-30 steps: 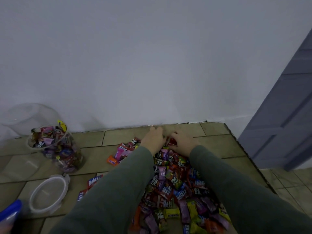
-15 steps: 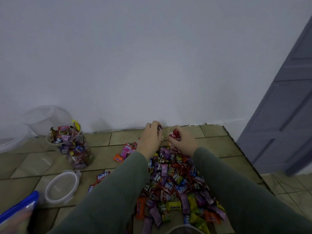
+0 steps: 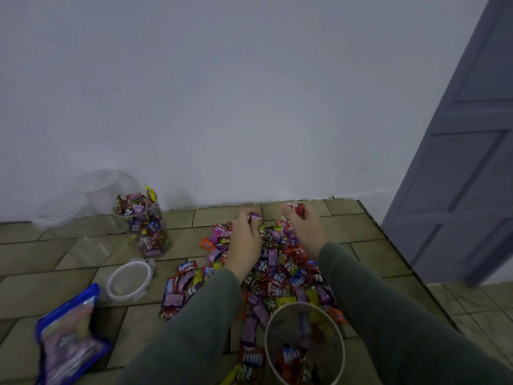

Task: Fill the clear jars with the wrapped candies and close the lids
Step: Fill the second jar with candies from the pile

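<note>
A heap of wrapped candies point(image 3: 280, 270) lies on the tiled floor in front of me. My left hand point(image 3: 245, 240) grips purple-wrapped candies at the far end of the heap. My right hand point(image 3: 304, 229) holds red-wrapped candies beside it. An open clear jar point(image 3: 304, 343) stands near me between my forearms, with a few candies at its bottom. A second clear jar point(image 3: 144, 223), nearly full and open, stands at the left by the wall. A clear lid point(image 3: 129, 279) lies flat on the floor below it.
More clear containers point(image 3: 100, 187) stand against the white wall at the far left. A blue-edged plastic bag point(image 3: 69, 334) lies at the lower left. A grey door point(image 3: 466, 162) stands at the right, past the edge of the raised tiled step.
Both hands have lifted off the heap with candies in them and drawn slightly toward me. The view has tilted down, so the near jar now shows.
</note>
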`<action>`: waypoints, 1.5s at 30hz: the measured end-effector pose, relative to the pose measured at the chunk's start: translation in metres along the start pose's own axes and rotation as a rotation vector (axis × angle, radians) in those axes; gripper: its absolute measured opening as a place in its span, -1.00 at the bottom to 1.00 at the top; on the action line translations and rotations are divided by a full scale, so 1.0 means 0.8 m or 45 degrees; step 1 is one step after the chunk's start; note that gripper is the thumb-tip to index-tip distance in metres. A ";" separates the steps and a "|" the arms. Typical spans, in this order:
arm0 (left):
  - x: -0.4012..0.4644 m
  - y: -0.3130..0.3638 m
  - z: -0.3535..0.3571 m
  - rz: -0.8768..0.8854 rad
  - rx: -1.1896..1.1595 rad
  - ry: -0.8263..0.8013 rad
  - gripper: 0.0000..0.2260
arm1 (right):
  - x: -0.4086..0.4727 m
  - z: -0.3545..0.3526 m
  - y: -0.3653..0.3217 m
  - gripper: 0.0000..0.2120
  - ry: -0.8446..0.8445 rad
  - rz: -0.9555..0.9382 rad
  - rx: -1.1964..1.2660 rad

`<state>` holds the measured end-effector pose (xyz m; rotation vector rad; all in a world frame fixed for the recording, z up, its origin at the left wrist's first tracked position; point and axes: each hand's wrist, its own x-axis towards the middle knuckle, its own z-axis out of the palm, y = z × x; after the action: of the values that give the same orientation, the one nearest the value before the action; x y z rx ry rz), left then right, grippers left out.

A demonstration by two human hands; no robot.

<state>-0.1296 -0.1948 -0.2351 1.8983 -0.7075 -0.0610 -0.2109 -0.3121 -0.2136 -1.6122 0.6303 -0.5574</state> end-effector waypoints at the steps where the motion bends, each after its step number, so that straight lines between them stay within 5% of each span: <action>1: -0.006 0.004 -0.002 -0.058 -0.046 0.009 -0.88 | -0.005 -0.001 -0.004 -0.74 0.007 0.041 0.072; 5: -0.029 0.018 -0.008 -0.349 -0.308 0.078 -0.75 | -0.028 -0.007 -0.026 -0.73 0.006 0.245 0.486; 12: -0.062 0.047 -0.022 -0.527 -0.720 0.177 -0.86 | -0.066 -0.020 -0.047 -0.67 0.067 0.529 0.986; 17: -0.088 0.074 -0.037 -0.393 -0.709 0.225 -0.88 | -0.090 -0.034 -0.064 -0.66 0.106 0.483 1.224; 24: -0.137 0.114 -0.045 -0.116 -0.518 0.263 -0.85 | -0.112 -0.038 -0.072 -0.81 0.108 0.430 0.985; 35: -0.197 0.133 -0.051 0.115 -0.332 0.423 -0.84 | -0.157 -0.047 -0.088 -0.77 -0.016 0.454 1.695; 42: -0.211 0.123 -0.043 0.143 -0.306 0.418 -0.82 | -0.183 -0.031 -0.083 -0.60 -0.044 0.394 1.545; 45: -0.215 0.125 -0.044 0.247 -0.250 0.390 -0.81 | -0.188 -0.029 -0.080 -0.68 -0.005 0.344 1.490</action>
<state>-0.3029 -0.1065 -0.1811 1.5984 -0.6461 0.2691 -0.3316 -0.2210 -0.1477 -0.4200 0.3700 -0.5561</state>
